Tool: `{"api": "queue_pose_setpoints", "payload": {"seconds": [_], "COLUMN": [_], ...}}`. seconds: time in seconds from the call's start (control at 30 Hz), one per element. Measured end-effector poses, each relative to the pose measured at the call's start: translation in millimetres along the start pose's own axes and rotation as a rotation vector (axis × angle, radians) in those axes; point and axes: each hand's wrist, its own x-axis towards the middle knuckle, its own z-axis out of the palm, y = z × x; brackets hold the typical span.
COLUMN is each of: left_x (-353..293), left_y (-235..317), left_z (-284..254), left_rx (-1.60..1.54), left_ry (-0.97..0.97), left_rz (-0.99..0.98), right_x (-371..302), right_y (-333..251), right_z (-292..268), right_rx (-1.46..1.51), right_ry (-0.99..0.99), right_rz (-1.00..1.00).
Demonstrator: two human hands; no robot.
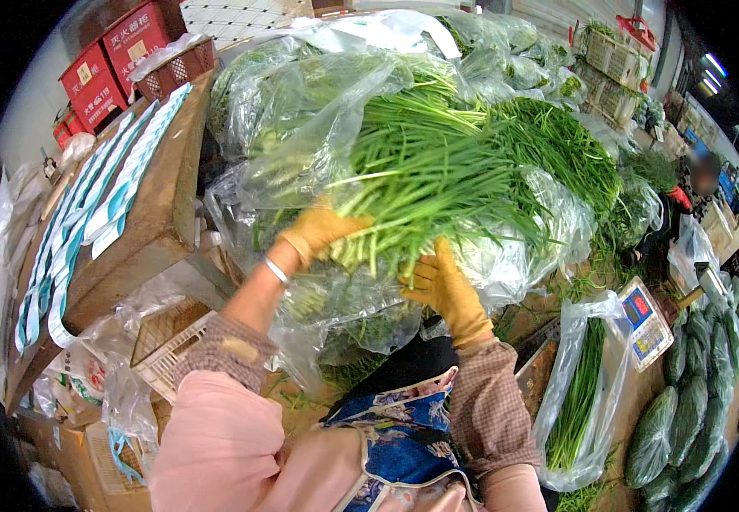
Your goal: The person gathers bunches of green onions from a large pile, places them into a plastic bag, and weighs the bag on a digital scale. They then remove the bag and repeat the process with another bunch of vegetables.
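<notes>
A large loose bunch of long green chives (pixel 446 188) lies over the pile in front of me, pale stem ends toward me and leaves fanning to the right. My left hand (pixel 322 229), in a yellow glove, is closed around the stems at the left. My right hand (pixel 450 294), gloved the same, has its fingers curled at the stem ends nearest me, thumb up. Clear plastic bags (pixel 301 128) of greens lie behind and under the bunch. Darker, thinner greens (pixel 557 154) are heaped beyond it, to the right.
To the left, striped tapes (pixel 122 183) hang over a brown table (pixel 165 171), with red boxes (pixel 135 38) behind. On the right are a long bag of chives (pixel 578 401), a scale (pixel 642 320) and plastic-wrapped dark green vegetables (pixel 694 401). Another person (pixel 702 175) is further back.
</notes>
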Motion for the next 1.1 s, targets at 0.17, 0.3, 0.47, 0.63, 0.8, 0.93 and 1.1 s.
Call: {"api": "queue_pose_setpoints", "payload": {"seconds": [0.17,0.3,0.47,0.63,0.8,0.93,1.1], "left_x": [-37,-74,-87,-105,-49,40,53], "left_y": [22,42,45,131,187,178,111], "left_z": [98,163,172,55,73,135,179], "left_rx": [0.268,0.081,0.341,0.647,0.186,0.442,1.102], "left_ry": [0.300,0.242,-0.096,-0.247,-0.031,-0.374,-0.580], "left_rz": [-0.002,0.120,0.175,0.309,0.483,0.937,1.098], "right_x": [-9,-45,-85,-73,-88,-91,-94], "right_y": [-10,-14,-29,-9,-18,-24,-17], "right_z": [17,-11,-43,-64,-58,-45,-81], "right_rx": [-0.099,-0.301,-0.057,-0.123,0.027,-0.266,-0.194], "right_ry": [0.118,0.252,0.250,0.283,0.365,0.584,0.433], "right_rz": [-0.158,-0.334,-0.123,-0.196,-0.221,-0.193,-0.148]}}
